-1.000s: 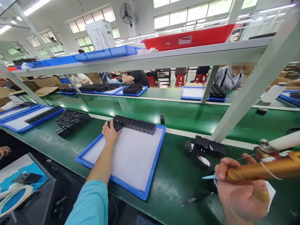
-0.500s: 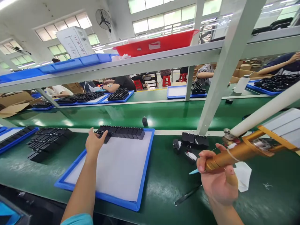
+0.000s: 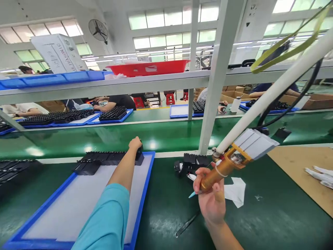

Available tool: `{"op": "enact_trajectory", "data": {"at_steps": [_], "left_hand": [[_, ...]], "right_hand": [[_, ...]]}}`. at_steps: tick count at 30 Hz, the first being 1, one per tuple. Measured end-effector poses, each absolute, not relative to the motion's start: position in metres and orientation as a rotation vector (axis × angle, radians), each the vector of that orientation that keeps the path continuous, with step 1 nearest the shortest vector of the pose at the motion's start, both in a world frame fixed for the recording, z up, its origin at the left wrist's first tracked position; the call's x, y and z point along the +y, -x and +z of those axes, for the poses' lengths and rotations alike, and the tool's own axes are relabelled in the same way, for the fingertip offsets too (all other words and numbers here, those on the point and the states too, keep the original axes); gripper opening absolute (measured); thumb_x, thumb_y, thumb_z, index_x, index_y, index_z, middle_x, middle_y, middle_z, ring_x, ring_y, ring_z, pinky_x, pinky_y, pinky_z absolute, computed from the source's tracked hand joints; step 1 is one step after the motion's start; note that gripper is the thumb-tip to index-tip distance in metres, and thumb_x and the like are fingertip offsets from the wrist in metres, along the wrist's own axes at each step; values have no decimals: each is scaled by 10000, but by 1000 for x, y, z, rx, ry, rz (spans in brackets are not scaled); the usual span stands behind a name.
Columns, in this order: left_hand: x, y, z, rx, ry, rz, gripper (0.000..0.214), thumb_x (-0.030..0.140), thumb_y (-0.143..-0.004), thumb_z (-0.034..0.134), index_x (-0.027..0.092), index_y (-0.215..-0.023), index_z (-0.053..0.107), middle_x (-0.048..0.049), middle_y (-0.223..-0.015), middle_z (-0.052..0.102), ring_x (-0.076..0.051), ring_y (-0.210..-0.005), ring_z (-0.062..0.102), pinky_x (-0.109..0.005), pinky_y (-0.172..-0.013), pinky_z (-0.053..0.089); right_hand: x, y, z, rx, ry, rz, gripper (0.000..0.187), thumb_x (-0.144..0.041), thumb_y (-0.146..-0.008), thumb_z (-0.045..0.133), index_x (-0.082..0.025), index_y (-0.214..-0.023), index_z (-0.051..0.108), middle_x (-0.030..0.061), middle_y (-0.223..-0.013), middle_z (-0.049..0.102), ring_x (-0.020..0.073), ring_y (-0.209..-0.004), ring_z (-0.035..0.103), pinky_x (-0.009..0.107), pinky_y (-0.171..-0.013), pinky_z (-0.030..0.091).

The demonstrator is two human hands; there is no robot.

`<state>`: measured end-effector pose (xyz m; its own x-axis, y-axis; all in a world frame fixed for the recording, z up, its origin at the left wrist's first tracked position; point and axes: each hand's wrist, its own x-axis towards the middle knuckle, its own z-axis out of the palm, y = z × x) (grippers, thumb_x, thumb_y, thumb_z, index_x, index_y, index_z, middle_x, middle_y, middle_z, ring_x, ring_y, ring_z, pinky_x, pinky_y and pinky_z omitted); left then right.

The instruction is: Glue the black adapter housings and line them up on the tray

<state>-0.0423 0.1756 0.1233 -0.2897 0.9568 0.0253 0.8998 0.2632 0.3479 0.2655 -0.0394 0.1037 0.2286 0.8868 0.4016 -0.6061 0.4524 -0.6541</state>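
My left hand (image 3: 135,143) reaches past the far edge of the blue-rimmed tray (image 3: 146,187), its fingers closed round a small black block (image 3: 141,148), partly hidden by the hand. A row of similar black blocks (image 3: 109,158) lies along the tray's far end on a white sheet. On the right, my right hand (image 3: 212,194) grips a gold cylindrical tool (image 3: 217,175) with a tapered blue tip (image 3: 191,195), which points down and left. The tool is joined to a white tube. Beneath its tip lies a dark, slim, pen-like tool (image 3: 186,225).
Several black parts (image 3: 194,161) lie behind my right hand, and a crumpled white paper (image 3: 236,192) beside it. A slanted post (image 3: 212,86) and a shelf holding a red tray (image 3: 148,68) stand ahead. Beyond the green conveyor (image 3: 166,133), people handle black parts.
My left hand has left the tray's row and moved right and forward to the single block on the conveyor, closing round it. My view has swung right; the right hand still holds the tool.
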Motion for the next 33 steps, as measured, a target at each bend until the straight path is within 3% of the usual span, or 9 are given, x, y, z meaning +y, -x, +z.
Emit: {"op": "enact_trajectory", "data": {"at_steps": [3, 7, 9, 13, 19, 21, 25, 30, 33], "left_hand": [[161, 31, 139, 2248, -1845, 421, 375, 317, -886, 623, 160, -1220, 561, -108, -1179, 620, -241, -1052, 616, -435, -906, 513], [102, -2, 138, 1971, -2005, 402, 496, 320, -832, 641, 245, -1306, 516, -64, -1115, 686, -240, -1055, 642, -349, -931, 489], [54, -23, 127, 1792, -2058, 373, 495, 364, -810, 654, 303, -1286, 532, -6, -1090, 700, -213, -1020, 661, -296, -886, 502], [-35, -51, 96, 1566, -2106, 252, 571, 307, -842, 586, 287, -1393, 438, -27, -1013, 723, -235, -846, 701, -337, -757, 532], [-83, -65, 52, 1648, -1887, 577, 727, 374, -849, 628, 254, -1483, 294, -96, -1370, 567, -242, -1229, 566, -408, -1018, 465], [-82, -71, 46, 1631, -1850, 720, 605, 392, -880, 593, 256, -1433, 390, -84, -1406, 537, -223, -1281, 522, -402, -1069, 428], [-75, -79, 43, 1617, -1875, 852, 283, 374, -955, 466, 252, -1139, 643, -39, -1229, 667, -193, -1161, 607, -366, -1023, 470], [-73, -83, 43, 1682, -1930, 927, 285, 361, -968, 439, 231, -1064, 674, -39, -1080, 721, -194, -1018, 665, -341, -919, 525], [-80, -82, 41, 1643, -1863, 924, 323, 367, -968, 439, 252, -1209, 620, -47, -1187, 683, -200, -1081, 641, -346, -935, 518]], "right_hand": [[-39, -267, 105, -836, 382, 1079, 219, -414, -881, 493, -292, -1057, 540, 19, -928, 634, 97, -543, 539, 235, -474, 403], [-41, -270, 107, -821, 365, 1122, 245, -402, -866, 535, -304, -1091, 532, 7, -921, 642, 94, -543, 547, 235, -485, 404], [-42, -270, 109, -809, 362, 1142, 246, -402, -864, 540, -305, -1089, 534, 3, -912, 643, 94, -539, 545, 235, -483, 399], [-46, -268, 112, -820, 360, 1144, 259, -403, -855, 556, -316, -1097, 531, -3, -900, 650, 98, -525, 541, 243, -468, 401], [-48, -268, 112, -835, 351, 1169, 247, -406, -852, 559, -317, -1082, 534, -9, -904, 648, 93, -515, 543, 238, -450, 392], [-48, -269, 112, -839, 367, 1170, 301, -423, -847, 559, -328, -1130, 515, -9, -896, 644, 97, -509, 537, 241, -445, 390], [-48, -269, 113, -836, 386, 1144, 317, -432, -848, 550, -325, -1144, 511, -9, -881, 637, 99, -504, 535, 248, -447, 398], [-47, -269, 112, -836, 381, 1138, 311, -409, -852, 544, -315, -1146, 508, -6, -890, 635, 98, -510, 536, 247, -452, 392], [-46, -269, 111, -847, 395, 1125, 301, -418, -849, 544, -314, -1128, 505, -8, -883, 635, 98, -509, 533, 241, -444, 380]]}}
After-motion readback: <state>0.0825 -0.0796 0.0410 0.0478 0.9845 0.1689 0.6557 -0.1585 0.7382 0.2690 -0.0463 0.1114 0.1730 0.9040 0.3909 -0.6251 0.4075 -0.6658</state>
